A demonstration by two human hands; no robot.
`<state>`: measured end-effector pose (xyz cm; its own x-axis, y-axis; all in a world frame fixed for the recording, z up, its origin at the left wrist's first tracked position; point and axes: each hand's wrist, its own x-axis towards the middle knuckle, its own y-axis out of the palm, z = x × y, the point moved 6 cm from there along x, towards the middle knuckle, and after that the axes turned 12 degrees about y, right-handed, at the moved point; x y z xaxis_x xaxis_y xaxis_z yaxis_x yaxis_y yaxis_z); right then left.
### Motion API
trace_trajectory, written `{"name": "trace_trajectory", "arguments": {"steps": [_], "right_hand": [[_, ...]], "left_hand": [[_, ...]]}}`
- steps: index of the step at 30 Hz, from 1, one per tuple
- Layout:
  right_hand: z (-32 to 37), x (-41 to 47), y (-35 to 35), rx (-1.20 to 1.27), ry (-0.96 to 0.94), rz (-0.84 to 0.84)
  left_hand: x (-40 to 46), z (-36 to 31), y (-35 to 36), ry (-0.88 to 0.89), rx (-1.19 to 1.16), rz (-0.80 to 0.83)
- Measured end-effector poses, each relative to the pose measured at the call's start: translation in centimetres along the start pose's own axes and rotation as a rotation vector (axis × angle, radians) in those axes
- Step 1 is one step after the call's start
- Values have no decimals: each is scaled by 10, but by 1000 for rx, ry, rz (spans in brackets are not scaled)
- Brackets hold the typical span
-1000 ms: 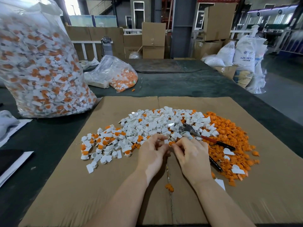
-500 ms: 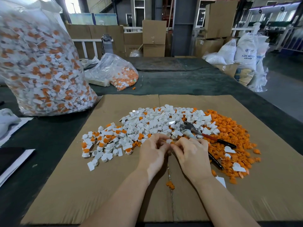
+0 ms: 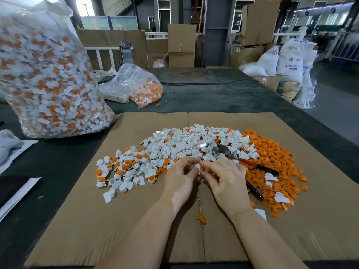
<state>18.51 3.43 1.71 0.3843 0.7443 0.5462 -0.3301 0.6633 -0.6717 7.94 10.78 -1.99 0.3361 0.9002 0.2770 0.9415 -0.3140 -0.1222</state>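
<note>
Your left hand (image 3: 180, 180) and right hand (image 3: 228, 181) meet fingertip to fingertip, both pinching one small white plastic cap with an orange plug (image 3: 199, 167); just beyond your fingers lies the heap of white plastic caps (image 3: 184, 144); beside your right hand rest red-and-black-handled metal pliers (image 3: 243, 161), with the pile of loose orange plastic plugs (image 3: 272, 154) past them; under your wrists is the flat brown cardboard sheet (image 3: 126, 220); well beyond your left hand stands a large clear plastic bag of caps (image 3: 48, 84).

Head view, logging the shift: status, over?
Left hand pinches white piece, right hand the orange cap on it. Pliers lie beside right hand, nothing blocking.
</note>
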Motion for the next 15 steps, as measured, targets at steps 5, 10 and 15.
{"name": "trace_trajectory", "arguments": {"steps": [5, 10, 15], "right_hand": [[1, 1, -1, -12, -17, -26], [3, 1, -1, -30, -31, -22], [4, 2, -3, -58, -45, -35]], "left_hand": [[-1, -1, 0, 8, 27, 10], [-1, -4, 0, 31, 65, 14], [3, -6, 1, 20, 78, 7]]}}
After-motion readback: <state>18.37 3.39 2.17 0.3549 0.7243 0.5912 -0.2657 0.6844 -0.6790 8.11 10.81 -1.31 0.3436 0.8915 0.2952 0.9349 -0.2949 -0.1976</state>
